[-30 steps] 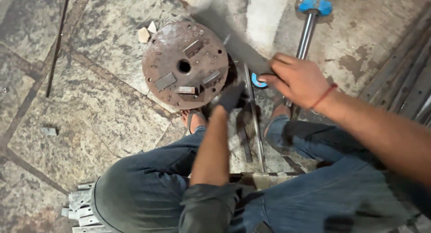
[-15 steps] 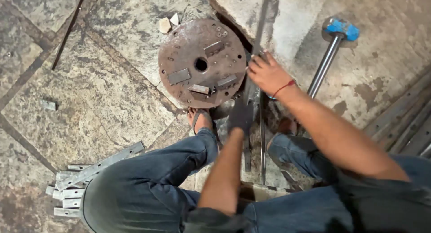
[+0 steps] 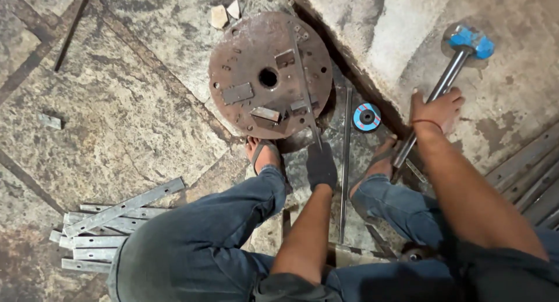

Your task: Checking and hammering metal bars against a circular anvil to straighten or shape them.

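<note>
- Left hand (image 3: 321,165), in a dark glove, is closed around the near end of a thin flat steel strip (image 3: 304,81). The strip lies across the rusty round steel plate with a centre hole (image 3: 244,63).
- Right hand (image 3: 435,109), bare, wraps the shaft of a long steel-handled hammer with a blue head (image 3: 470,41), well to the right of the round plate, on the raised concrete slab (image 3: 378,28).
- Strip's long axis runs from the glove up and slightly left across the plate's right half, just right of the hole; far end points away from the person, near the plate's far rim.
- Hammer's handle runs diagonally, its head up and right, away from the plate.
- Risk: a sandalled foot (image 3: 263,153) sits just below the plate's near edge; a glancing blow or a hammer slip could land on toes.
- Risk: the strip is held at one end only; struck, it could spring or skid off the plate's welded blocks.
- Risk: the loose blue-and-grey grinding disc (image 3: 367,117) and thin rod (image 3: 346,156) lie just right of the plate, underfoot.
</note>
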